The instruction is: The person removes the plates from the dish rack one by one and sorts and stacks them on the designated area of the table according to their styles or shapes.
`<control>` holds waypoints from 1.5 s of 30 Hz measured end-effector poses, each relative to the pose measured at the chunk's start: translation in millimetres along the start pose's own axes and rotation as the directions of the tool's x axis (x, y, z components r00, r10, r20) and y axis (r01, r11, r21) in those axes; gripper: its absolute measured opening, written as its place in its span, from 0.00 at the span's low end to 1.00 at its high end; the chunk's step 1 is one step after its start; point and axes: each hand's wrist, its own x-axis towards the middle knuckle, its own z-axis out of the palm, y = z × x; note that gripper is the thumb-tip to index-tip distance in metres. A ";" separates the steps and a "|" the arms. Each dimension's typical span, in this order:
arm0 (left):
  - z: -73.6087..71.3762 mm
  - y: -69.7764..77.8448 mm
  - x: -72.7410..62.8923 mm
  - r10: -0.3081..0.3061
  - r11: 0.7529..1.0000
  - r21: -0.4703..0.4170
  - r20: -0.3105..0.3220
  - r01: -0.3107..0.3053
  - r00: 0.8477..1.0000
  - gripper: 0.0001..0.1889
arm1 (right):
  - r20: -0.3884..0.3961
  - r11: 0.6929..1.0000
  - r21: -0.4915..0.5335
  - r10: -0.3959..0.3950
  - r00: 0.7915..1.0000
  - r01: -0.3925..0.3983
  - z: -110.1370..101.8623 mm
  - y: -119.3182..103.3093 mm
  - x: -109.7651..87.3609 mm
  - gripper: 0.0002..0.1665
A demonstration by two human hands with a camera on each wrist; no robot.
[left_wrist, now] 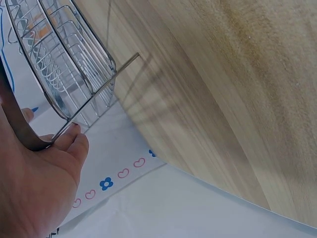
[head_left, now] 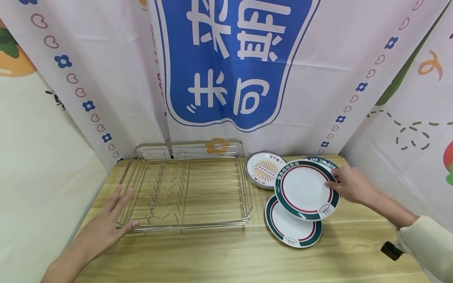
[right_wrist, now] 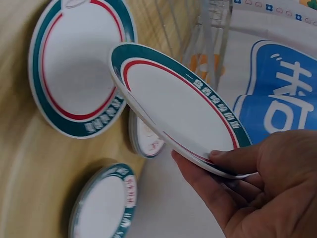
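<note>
A white plate (head_left: 306,190) with a green rim and a red ring is held at its right edge by my right hand (head_left: 350,184). In the right wrist view, the thumb lies on the top face of the tilted held plate (right_wrist: 178,106) and fingers are underneath. A matching plate (head_left: 291,236) lies on the table, partly covered by the held one in the head view. My left hand (head_left: 99,232), fingers spread, is at the left front corner of a wire dish rack (head_left: 212,225). From the left wrist, the hand (left_wrist: 44,183) appears close against the rack's frame.
Behind the held plate, white plates (head_left: 265,169) with an orange sunburst are stacked beside the rack. More green-rimmed plates (right_wrist: 101,203) sit farther right, mostly hidden in the head view. A printed cloth (head_left: 124,98) hangs along the back of the wooden table (head_left: 230,259).
</note>
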 end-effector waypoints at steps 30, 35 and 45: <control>1.7 -1.0 0.9 0.006 1.000 0.009 -0.011 -0.006 1.000 0.53 | 0.279 0.949 0.179 0.205 0.938 -0.260 75.8 50.7 -13.3 0.10; 1.0 -0.9 2.1 0.009 1.000 0.005 -0.014 -0.009 1.000 0.53 | 0.249 0.965 0.147 0.179 0.952 -0.219 86.8 53.1 -13.3 0.15; 0.3 0.6 0.9 0.001 1.000 -0.004 -0.003 -0.001 1.000 0.53 | 0.204 0.980 0.108 0.142 0.969 -0.167 104.2 51.1 -16.0 0.22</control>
